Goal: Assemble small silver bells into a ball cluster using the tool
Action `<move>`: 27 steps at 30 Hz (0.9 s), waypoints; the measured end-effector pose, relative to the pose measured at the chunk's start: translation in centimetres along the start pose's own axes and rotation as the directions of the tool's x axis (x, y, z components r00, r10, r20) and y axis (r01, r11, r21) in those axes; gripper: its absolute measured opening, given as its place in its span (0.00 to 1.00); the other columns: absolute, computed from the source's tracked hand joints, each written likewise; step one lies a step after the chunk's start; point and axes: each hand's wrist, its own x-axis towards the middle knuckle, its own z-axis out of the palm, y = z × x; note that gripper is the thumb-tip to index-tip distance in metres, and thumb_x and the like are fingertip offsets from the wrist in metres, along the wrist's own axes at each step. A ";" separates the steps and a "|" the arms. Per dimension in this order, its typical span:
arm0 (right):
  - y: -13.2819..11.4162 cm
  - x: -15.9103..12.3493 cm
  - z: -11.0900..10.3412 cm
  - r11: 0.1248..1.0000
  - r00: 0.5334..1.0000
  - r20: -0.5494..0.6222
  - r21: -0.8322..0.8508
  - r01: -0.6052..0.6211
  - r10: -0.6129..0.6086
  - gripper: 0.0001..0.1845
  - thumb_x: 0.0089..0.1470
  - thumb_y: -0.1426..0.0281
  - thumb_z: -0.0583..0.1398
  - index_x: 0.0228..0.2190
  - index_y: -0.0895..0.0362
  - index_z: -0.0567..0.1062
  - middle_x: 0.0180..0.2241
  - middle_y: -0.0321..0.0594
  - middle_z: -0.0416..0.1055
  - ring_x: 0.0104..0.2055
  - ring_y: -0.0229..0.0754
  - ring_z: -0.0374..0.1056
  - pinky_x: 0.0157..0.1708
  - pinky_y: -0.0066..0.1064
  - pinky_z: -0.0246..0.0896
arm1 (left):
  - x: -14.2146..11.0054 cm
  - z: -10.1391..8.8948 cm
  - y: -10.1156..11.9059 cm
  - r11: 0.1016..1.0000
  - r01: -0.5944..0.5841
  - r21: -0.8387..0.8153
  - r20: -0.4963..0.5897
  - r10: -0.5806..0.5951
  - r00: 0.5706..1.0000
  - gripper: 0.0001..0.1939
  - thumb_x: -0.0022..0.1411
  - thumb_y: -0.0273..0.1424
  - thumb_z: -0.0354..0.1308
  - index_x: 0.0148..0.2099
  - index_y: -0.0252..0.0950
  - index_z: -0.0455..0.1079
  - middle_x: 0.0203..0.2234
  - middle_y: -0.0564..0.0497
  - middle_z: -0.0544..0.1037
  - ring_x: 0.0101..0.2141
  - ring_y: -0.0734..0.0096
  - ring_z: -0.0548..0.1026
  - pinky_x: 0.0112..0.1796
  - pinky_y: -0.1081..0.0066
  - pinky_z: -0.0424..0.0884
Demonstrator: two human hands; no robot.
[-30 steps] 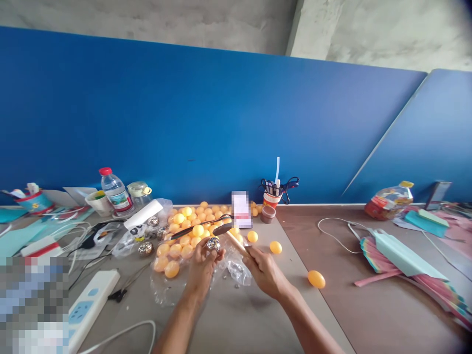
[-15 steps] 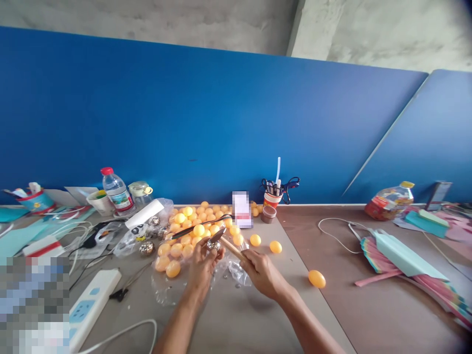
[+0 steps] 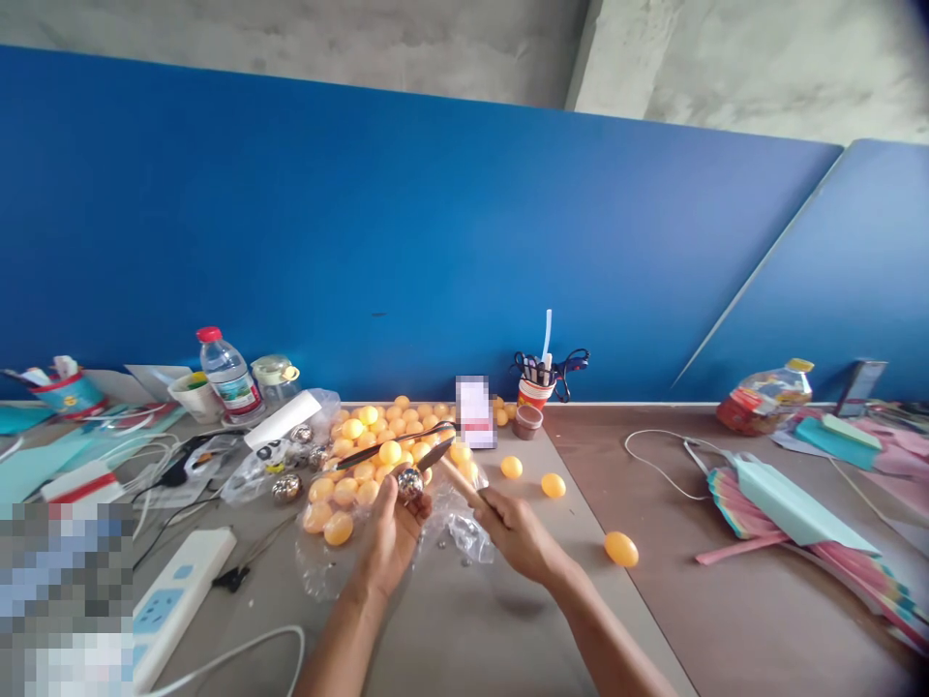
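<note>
Held in the fingers of my left hand [image 3: 392,537] is a shiny, dark-speckled silver ball [image 3: 410,484]. My right hand [image 3: 519,532] grips the light wooden handle of a dark-bladed tool [image 3: 463,479]; its exact kind is unclear. The blade sits just above and right of the ball, and I cannot tell whether they touch. Behind both hands lies a heap of orange table tennis balls [image 3: 390,452] in clear plastic [image 3: 468,537], with a dark, thin strap-like thing [image 3: 370,452] across it. More speckled balls, including one silver ball [image 3: 287,489], rest to the left.
Loose orange balls [image 3: 621,549] lie to the right. A paper cup [image 3: 537,392] with cables and a small brown tub [image 3: 527,421] stand at the back. On the left are a water bottle [image 3: 230,378], a power strip [image 3: 185,600] and cables. A teal-and-pink item [image 3: 798,513] lies far right.
The tool's blade has lifted up and away from the silver ball, which now shows more fully in my left hand. Two loose orange balls have shifted slightly right.
</note>
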 end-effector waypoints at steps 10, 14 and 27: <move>0.0 -0.1 0.9 0.999 0.997 0.064 0.030 0.036 -0.037 0.11 0.58 0.67 0.52 0.25 0.56 0.61 0.22 0.30 0.57 0.24 0.33 0.53 0.23 0.24 0.48 | 0.0 -0.2 0.2 0.997 0.027 -0.067 0.007 -0.027 1.000 0.16 0.54 0.41 0.66 0.36 0.32 0.70 0.26 0.50 0.76 0.17 0.84 0.61 0.20 0.79 0.62; -0.5 -0.3 0.9 0.998 0.998 0.040 0.039 0.047 -0.048 0.11 0.59 0.67 0.52 0.25 0.55 0.60 0.21 0.29 0.55 0.23 0.33 0.51 0.22 0.24 0.47 | -0.1 0.0 0.3 0.997 0.062 -0.048 -0.007 -0.062 0.998 0.16 0.55 0.40 0.65 0.35 0.32 0.70 0.26 0.50 0.76 0.16 0.86 0.59 0.21 0.78 0.65; -0.8 -0.4 0.7 0.996 0.997 0.082 0.088 -0.020 0.013 0.14 0.59 0.63 0.53 0.24 0.55 0.62 0.21 0.30 0.57 0.23 0.33 0.51 0.20 0.24 0.47 | -0.6 0.2 0.8 0.997 0.078 0.002 0.049 -0.078 0.996 0.17 0.59 0.42 0.59 0.33 0.31 0.70 0.19 0.54 0.72 0.13 0.86 0.54 0.19 0.78 0.61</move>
